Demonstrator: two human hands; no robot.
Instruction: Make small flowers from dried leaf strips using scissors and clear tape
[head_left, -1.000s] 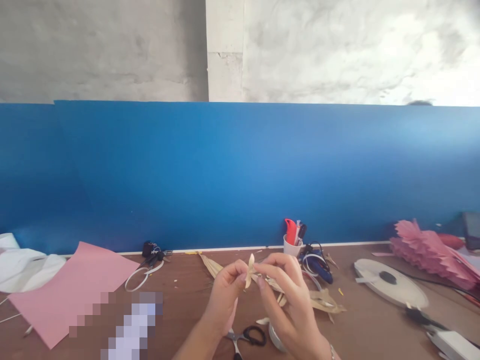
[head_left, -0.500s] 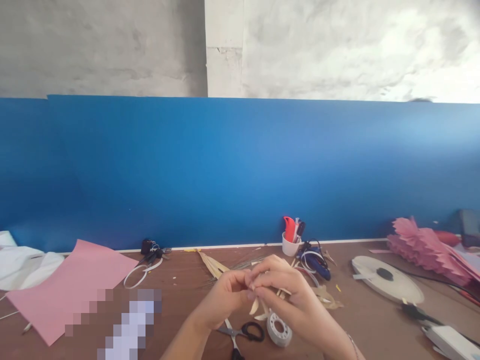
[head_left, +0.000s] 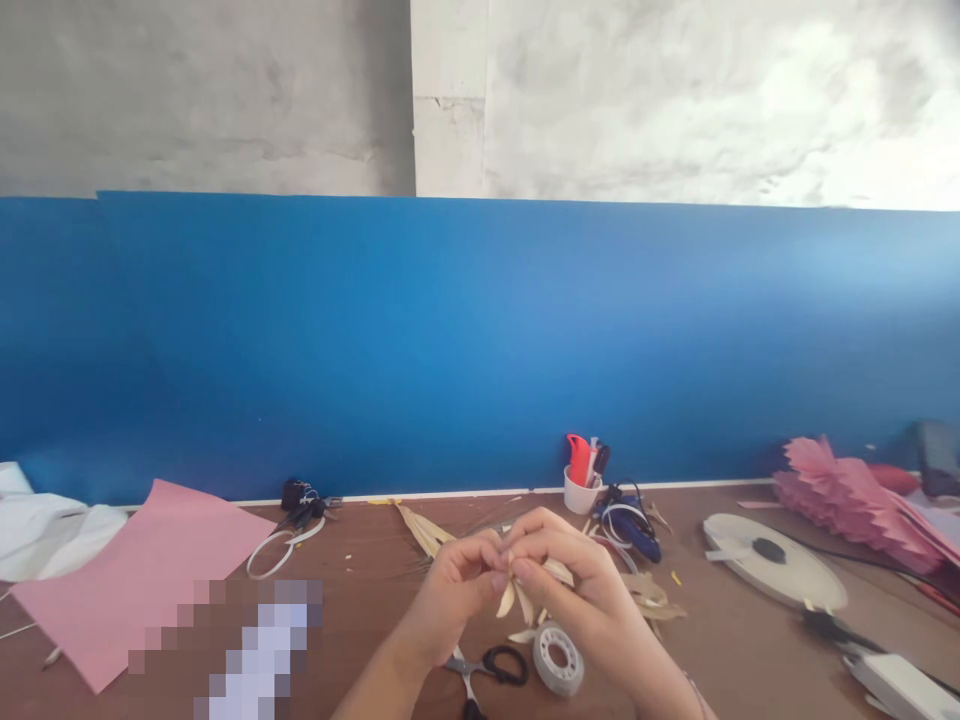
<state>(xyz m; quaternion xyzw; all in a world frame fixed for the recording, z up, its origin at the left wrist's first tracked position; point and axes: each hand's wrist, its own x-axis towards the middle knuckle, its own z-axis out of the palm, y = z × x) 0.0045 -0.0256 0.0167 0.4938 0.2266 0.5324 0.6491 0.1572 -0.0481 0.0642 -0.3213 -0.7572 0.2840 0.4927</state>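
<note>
My left hand [head_left: 459,590] and my right hand [head_left: 574,575] meet above the table, fingertips pinched together. Between them is a small bunch of pale, petal-like dried husk strips [head_left: 507,600], its pieces fanning out below and to the right. My fingers hide where the strips join. Just under my hands lie open scissors [head_left: 507,664] with black handles, blades partly behind my left wrist. Beside them, a roll of tape [head_left: 570,682] rests near my right wrist. More dried husk [head_left: 424,528] lies on the table behind my left hand, and other scraps [head_left: 652,592] are right of my right hand.
A white cup [head_left: 581,495] with pens and a red tool stands by the blue partition [head_left: 450,340]. Blue-handled pliers or cutters [head_left: 643,540] lie beside it. Pink paper [head_left: 150,570] is at left; a white reel [head_left: 806,575] and folded pink paper [head_left: 847,490] are at right.
Both hands have shifted slightly and my fingers have changed their hold a little. More of the husk strips now shows, spread out below and to the right of my fingertips.
</note>
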